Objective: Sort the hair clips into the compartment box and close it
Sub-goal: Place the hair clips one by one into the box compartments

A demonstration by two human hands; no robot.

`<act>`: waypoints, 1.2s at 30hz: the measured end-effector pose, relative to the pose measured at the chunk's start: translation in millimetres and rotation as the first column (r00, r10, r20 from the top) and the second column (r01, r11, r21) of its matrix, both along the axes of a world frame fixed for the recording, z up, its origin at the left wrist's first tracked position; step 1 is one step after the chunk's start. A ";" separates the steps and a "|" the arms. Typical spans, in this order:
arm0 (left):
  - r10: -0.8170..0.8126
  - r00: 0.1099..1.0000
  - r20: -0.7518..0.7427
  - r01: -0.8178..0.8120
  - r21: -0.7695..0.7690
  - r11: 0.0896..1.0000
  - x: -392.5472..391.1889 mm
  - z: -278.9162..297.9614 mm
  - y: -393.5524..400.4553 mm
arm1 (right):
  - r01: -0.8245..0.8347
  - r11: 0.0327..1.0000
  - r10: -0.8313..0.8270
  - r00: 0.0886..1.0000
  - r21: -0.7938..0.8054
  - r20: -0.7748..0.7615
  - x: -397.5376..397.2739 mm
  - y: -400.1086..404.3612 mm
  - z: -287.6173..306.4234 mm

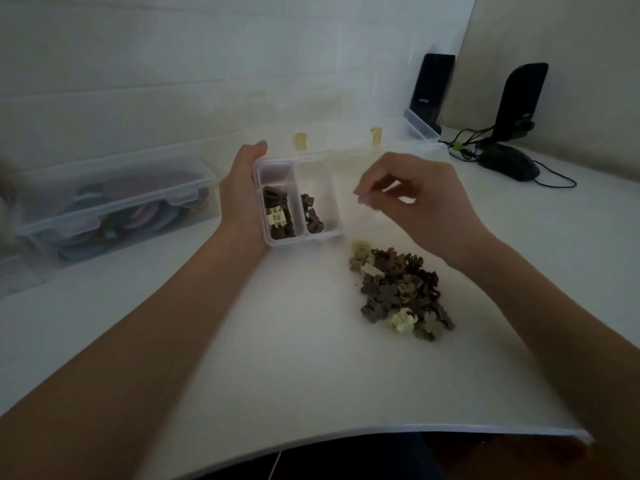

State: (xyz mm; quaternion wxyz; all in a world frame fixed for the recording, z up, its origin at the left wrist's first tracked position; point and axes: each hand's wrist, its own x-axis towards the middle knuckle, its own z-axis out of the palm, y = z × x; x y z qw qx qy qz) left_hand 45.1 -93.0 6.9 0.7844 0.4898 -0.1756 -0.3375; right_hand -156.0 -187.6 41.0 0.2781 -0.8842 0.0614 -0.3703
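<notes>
The compartment box (299, 199) was of clear plastic and stood open on the white tabletop (294, 358), its lid (346, 140) raised behind it with two yellowish latches. Three compartments could be seen. The small back-left one looked empty. The front-left one held dark brown hair clips and one cream clip (276, 216) on top. The long one beside it held a few brown clips at its near end. The right part of the box was hidden behind the right hand (412, 199).

The left hand (240, 195) lay open against the left wall of the box, with the thumb at the back corner. The right hand hovered above the box with fingers curled and pinched; whether it gripped a clip I could not tell, because of blur.

One pile of hair clips (401, 289) lay on the tabletop just in front and right of the box: mostly brown and grey-brown, with about three cream ones.
</notes>
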 end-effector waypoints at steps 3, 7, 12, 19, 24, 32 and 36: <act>0.048 0.999 0.000 -0.048 -0.020 0.999 -0.7 0.6 -1.3 | -0.086 0.993 0.063 0.964 -0.079 -0.257 -12.4 -3.7 5.0; 0.060 0.998 -0.034 -0.062 -0.048 0.997 -5.2 2.9 -0.7 | -0.065 0.910 -0.072 0.948 -0.409 -0.309 -15.8 -0.6 5.1; 0.087 0.996 -0.002 -0.087 -0.012 0.996 -4.7 2.3 1.5 | -0.080 0.889 -0.150 0.879 -0.451 -0.453 -20.9 3.5 8.2; 0.063 0.995 -0.082 -0.068 -0.060 0.996 -2.2 6.2 8.9 | 0.077 0.868 -0.377 0.745 -0.491 -0.550 -14.4 8.9 -0.7; 0.047 0.994 -0.095 -0.053 -0.068 0.996 -4.7 6.2 9.9 | 0.129 0.888 -0.386 0.731 -0.442 -0.563 -11.0 5.4 -3.8; 0.046 0.994 -0.100 -0.054 -0.078 0.996 -8.6 9.5 11.9 | 0.004 0.978 -0.084 0.920 -0.207 -0.382 -14.1 9.6 -2.2; 0.037 0.996 -0.086 -0.043 -0.076 0.996 -8.3 9.7 13.1 | -0.072 0.988 0.042 0.976 -0.139 -0.213 -14.7 14.5 3.4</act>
